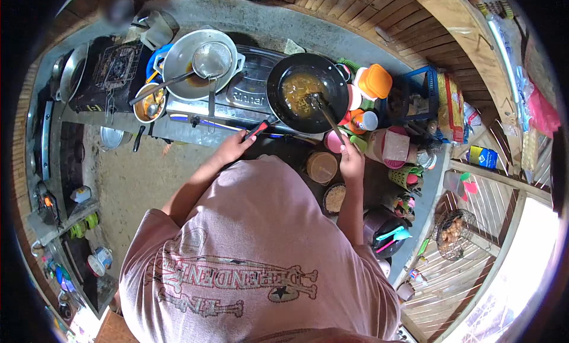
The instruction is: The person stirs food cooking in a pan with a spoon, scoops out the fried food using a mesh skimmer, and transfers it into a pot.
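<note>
A black frying pan sits on the stove, with bubbling yellow-brown liquid in it. My left hand is closed around the pan's red and black handle. In my right hand is the handle of a spatula, whose dark blade dips into the liquid. Left of the pan, a large grey pot stands on the stove. A strainer and a long-handled utensil lie across the top of that pot.
An orange-stained bowl with a spoon is beside the pot. Stacked plastic containers and cups crowd the pan's right side. A round tub and a bowl of pale grains sit near my right forearm. A wire basket hangs farther right.
</note>
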`<action>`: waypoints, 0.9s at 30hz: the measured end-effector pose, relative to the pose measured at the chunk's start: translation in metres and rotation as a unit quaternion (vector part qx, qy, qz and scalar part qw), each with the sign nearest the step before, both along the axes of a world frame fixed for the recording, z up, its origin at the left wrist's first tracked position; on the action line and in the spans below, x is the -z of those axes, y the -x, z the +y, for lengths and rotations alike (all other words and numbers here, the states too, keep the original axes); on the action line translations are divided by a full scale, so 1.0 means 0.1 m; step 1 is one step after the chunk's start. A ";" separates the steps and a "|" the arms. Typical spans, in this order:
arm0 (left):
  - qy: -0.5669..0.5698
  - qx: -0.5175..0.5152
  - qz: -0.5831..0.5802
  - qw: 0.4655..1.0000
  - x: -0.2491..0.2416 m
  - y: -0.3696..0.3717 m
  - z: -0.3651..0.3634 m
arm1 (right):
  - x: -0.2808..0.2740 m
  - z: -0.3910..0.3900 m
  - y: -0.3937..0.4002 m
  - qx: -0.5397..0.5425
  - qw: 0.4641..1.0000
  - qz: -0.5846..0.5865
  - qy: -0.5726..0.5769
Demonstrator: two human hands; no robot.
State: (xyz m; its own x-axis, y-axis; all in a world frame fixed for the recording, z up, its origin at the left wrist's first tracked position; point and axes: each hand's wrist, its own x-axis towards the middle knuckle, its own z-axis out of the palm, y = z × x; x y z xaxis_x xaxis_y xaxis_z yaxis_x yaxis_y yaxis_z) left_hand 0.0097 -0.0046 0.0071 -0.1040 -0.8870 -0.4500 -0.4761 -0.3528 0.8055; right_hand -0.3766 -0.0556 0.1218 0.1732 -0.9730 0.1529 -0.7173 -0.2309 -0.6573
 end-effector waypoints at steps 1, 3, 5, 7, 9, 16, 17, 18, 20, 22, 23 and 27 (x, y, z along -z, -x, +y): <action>0.002 0.002 0.003 1.000 -0.03 -0.01 -0.01 | -0.08 0.06 -0.03 0.013 1.000 0.010 -0.010; -0.015 0.017 0.021 1.000 -0.12 -0.04 -0.03 | -0.24 0.20 -0.05 0.028 0.999 0.023 -0.019; 0.008 0.030 0.015 0.999 -0.19 -0.06 -0.06 | -0.37 0.32 -0.01 0.032 0.993 0.098 -0.060; -0.018 0.042 0.042 0.998 -0.25 -0.08 -0.10 | -0.25 0.37 -0.01 0.029 0.993 0.106 -0.053; 0.006 0.047 0.068 0.997 0.12 -0.10 -0.08 | -0.10 0.37 -0.17 0.044 0.995 0.091 -0.016; -0.056 0.051 0.192 0.979 0.24 -0.11 -0.21 | 0.02 0.44 -0.63 0.136 0.989 0.055 -0.010; -0.058 0.058 0.193 0.978 0.39 -0.14 -0.19 | -0.10 0.51 -0.64 0.150 0.987 0.055 -0.019; -0.082 0.051 0.211 0.973 0.29 -0.16 -0.19 | -0.22 0.59 -0.66 0.165 0.984 0.056 -0.029; -0.109 0.051 0.232 0.965 0.18 -0.18 -0.19 | -0.37 0.73 -0.66 0.174 0.981 0.074 -0.039; -0.072 0.067 0.219 0.971 0.16 -0.19 -0.21 | -0.41 0.82 -0.67 0.180 0.978 0.093 -0.047; -0.073 0.071 0.221 0.970 0.19 -0.20 -0.21 | -0.40 0.84 -0.69 0.181 0.977 0.100 -0.045; -0.083 0.077 0.230 0.966 0.03 -0.21 -0.23 | -0.20 0.77 -0.88 0.223 0.964 0.107 -0.098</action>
State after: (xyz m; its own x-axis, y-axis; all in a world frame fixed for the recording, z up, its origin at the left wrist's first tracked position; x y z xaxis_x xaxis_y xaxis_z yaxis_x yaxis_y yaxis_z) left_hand 0.0302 -0.0280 0.0042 -0.4525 -0.7646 -0.4589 -0.1374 -0.4486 0.8831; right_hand -0.2889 0.0217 0.1414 -0.2622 -0.9644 -0.0351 -0.8403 0.2460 -0.4832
